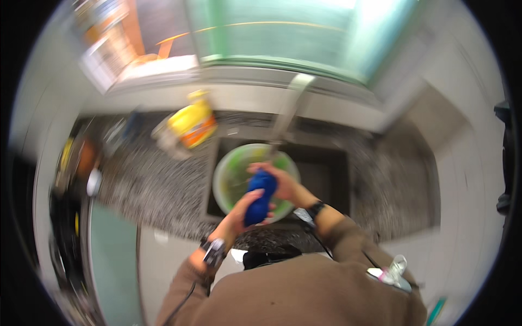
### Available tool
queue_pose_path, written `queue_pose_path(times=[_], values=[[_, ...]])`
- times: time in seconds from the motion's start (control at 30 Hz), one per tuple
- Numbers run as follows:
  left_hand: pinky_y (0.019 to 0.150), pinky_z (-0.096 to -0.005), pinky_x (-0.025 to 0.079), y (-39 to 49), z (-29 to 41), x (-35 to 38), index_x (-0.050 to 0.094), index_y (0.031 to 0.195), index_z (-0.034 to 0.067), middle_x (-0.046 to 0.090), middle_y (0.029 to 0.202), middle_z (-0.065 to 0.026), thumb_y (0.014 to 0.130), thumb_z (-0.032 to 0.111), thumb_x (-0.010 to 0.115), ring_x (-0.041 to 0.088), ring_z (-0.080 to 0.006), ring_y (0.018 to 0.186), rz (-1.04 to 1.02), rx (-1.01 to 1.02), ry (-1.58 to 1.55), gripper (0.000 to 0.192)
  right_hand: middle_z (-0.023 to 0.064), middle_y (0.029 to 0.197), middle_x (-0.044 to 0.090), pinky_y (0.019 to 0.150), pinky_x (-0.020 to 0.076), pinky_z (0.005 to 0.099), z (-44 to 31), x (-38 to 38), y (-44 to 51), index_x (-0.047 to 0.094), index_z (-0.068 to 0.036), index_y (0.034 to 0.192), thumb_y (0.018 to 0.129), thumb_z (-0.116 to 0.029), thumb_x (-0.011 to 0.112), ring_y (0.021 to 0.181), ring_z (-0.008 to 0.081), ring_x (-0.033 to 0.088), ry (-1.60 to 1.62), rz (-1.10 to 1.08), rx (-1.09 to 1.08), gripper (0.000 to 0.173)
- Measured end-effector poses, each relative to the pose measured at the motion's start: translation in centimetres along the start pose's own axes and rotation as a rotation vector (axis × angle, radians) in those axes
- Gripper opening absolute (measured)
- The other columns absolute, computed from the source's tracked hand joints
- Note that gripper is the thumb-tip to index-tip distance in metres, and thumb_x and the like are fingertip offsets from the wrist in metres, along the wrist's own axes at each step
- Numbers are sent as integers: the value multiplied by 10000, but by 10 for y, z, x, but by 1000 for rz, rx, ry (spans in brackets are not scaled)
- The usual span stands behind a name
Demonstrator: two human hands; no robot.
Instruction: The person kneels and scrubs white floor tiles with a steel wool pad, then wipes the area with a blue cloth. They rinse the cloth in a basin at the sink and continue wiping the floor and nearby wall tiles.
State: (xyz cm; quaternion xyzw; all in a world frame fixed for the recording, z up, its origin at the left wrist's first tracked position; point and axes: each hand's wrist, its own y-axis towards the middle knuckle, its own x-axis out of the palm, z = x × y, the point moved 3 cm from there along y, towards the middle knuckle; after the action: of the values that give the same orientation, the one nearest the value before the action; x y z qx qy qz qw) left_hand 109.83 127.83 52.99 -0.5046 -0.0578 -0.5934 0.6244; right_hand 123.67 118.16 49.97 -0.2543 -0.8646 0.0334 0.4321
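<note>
Both my hands grip a blue cloth point(261, 195), bunched into a roll. My left hand point(244, 205) wraps its lower end and my right hand point(283, 183) its upper end. The cloth is over a round pale basin point(220, 183) standing in the left part of a dark sink point(326, 179). Something green lies inside the basin, too blurred to name. A metal faucet point(289, 112) reaches from the back of the sink toward my right hand; whether water runs is unclear.
A yellow jug point(191, 124) with an orange label stands on the speckled stone counter point(155, 183), left of the sink. Beside it is a greyish cloth-like item point(169, 140). A window point(281, 45) is behind the faucet. Blurred items, including a white oval object point(94, 182), line the left side.
</note>
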Motion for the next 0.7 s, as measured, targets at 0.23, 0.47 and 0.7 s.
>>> queue_pose_path(times=[0.23,0.47,0.7], values=[[454,-265,446,4,-27,57,400,1368,94,546,935,-53,924,649,524,534,-186,673,-224,-21,-404,722,98,1148,603,867,513,322,-36,26,-41,590,-75,1260,972,-284,574,1002,182,612,-229,-41,-201,357],[494,-341,482,-2,5,51,459,1309,115,573,946,-80,946,477,615,587,-243,732,-79,-148,274,535,59,808,624,627,526,316,-54,37,-34,650,-94,1035,816,-105,632,775,160,629,-438,128,-131,220],[438,-296,488,39,5,51,553,1045,54,602,739,-61,919,275,694,636,-197,576,165,-106,850,291,133,819,684,686,523,413,-40,9,-11,648,-94,889,751,-52,578,801,330,670,-954,448,-463,160]])
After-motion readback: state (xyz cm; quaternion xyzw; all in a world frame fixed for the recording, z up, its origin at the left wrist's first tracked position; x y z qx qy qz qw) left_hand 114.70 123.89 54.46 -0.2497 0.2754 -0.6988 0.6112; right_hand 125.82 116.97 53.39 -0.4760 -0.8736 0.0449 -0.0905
